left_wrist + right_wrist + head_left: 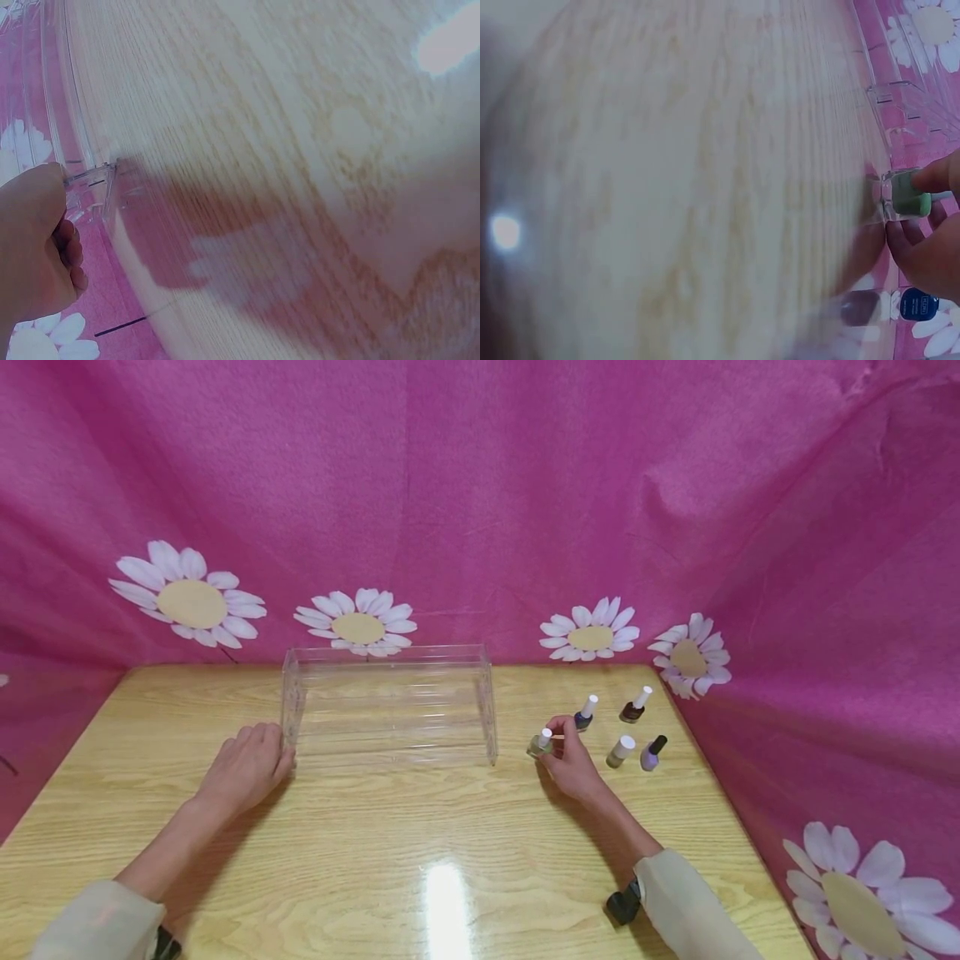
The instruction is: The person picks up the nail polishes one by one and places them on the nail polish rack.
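Observation:
A clear acrylic display rack (390,758) with stepped tiers stands toward the back of the table. At its left end, my left hand (246,767) holds the side panel near the front corner. The left wrist view shows its fingers curled beside the rack's corner (101,174). My right hand (573,768) pinches a green nail polish bottle (537,746) with a white cap, to the right of the rack. In the right wrist view, the thumb and fingers lie on either side of the green bottle (907,195), low at the tabletop.
Right of the held bottle stand a dark blue polish bottle (582,722), a dark red one (632,713), a greyish one (617,758) with a white cap and a lilac one (649,760) with a black cap. A pink flowered cloth (480,510) hangs behind the wooden table (360,852).

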Action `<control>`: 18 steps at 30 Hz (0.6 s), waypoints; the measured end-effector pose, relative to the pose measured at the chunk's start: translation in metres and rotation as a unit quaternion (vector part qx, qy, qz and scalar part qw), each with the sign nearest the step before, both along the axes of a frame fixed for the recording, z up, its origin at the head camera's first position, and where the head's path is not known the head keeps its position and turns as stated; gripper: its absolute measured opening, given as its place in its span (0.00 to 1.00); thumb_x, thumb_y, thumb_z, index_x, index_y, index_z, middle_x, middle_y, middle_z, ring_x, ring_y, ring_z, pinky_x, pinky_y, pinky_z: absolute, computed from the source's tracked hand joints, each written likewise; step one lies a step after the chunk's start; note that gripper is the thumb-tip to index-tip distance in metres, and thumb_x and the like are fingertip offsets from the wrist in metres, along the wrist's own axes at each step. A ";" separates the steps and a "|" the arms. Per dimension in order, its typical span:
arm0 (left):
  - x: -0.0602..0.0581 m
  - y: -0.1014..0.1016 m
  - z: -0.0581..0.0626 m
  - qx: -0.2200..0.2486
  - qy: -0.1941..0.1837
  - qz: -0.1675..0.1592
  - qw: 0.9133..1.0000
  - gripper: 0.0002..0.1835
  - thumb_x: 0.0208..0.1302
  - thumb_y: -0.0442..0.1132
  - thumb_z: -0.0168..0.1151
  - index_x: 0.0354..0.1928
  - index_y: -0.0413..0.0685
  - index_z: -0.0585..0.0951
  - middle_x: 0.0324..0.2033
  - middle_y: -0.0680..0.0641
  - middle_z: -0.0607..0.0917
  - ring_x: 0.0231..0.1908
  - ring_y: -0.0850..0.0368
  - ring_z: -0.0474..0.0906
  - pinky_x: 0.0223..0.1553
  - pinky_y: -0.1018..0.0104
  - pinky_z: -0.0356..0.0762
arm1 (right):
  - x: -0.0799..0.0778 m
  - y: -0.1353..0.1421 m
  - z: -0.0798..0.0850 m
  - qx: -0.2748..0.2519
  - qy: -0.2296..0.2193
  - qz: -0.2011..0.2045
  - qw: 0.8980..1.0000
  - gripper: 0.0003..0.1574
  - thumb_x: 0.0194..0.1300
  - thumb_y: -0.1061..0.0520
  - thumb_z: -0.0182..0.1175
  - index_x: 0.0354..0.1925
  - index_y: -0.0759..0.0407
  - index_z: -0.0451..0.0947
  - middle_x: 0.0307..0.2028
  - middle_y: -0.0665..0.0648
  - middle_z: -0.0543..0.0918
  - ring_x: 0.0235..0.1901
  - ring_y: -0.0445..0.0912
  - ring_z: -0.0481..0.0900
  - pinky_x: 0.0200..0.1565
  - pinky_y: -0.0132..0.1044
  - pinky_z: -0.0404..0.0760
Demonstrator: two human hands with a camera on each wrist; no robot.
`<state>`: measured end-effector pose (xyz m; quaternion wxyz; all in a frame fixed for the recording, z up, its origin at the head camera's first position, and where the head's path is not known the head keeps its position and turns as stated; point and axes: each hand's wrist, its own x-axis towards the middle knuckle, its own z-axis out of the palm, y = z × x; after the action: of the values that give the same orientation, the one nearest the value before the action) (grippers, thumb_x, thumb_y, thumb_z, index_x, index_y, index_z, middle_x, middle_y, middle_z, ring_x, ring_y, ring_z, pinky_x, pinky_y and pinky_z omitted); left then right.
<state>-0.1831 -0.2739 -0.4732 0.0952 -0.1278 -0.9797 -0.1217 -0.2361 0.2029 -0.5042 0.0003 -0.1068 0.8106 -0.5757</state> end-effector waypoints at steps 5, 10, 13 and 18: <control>0.001 -0.001 -0.001 0.000 0.006 -0.001 1.000 0.12 0.68 0.39 0.57 0.33 0.38 0.69 0.27 0.43 0.72 0.31 0.42 0.70 0.29 0.49 0.67 | 0.000 -0.003 0.001 0.007 0.016 0.009 1.000 0.24 0.61 0.81 0.51 0.53 0.67 0.59 0.49 0.68 0.68 0.49 0.64 0.78 0.48 0.35 0.76; 0.000 -0.002 -0.003 0.001 0.014 -0.004 1.000 0.11 0.68 0.38 0.56 0.33 0.38 0.69 0.26 0.43 0.72 0.30 0.42 0.70 0.28 0.49 0.67 | -0.001 -0.005 0.001 0.014 0.020 0.022 0.999 0.23 0.63 0.80 0.50 0.54 0.68 0.59 0.49 0.69 0.68 0.48 0.64 0.78 0.47 0.36 0.78; -0.001 -0.002 -0.003 0.004 0.015 -0.003 1.000 0.11 0.68 0.38 0.57 0.33 0.37 0.69 0.27 0.43 0.72 0.30 0.42 0.70 0.28 0.48 0.68 | 0.000 -0.008 0.002 0.010 0.017 0.032 0.999 0.23 0.63 0.80 0.48 0.54 0.68 0.59 0.49 0.69 0.67 0.48 0.64 0.77 0.46 0.38 0.78; -0.001 -0.001 -0.004 0.008 0.013 -0.003 1.000 0.11 0.68 0.38 0.56 0.34 0.36 0.70 0.27 0.42 0.73 0.31 0.41 0.71 0.29 0.47 0.69 | 0.005 -0.019 0.025 0.001 0.017 0.049 0.999 0.22 0.63 0.80 0.47 0.54 0.71 0.58 0.50 0.70 0.66 0.49 0.67 0.75 0.48 0.45 0.77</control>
<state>-0.1843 -0.2751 -0.4768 0.1089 -0.1316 -0.9769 -0.1280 -0.2311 0.1840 -0.4794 0.0149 -0.1565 0.8050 -0.5721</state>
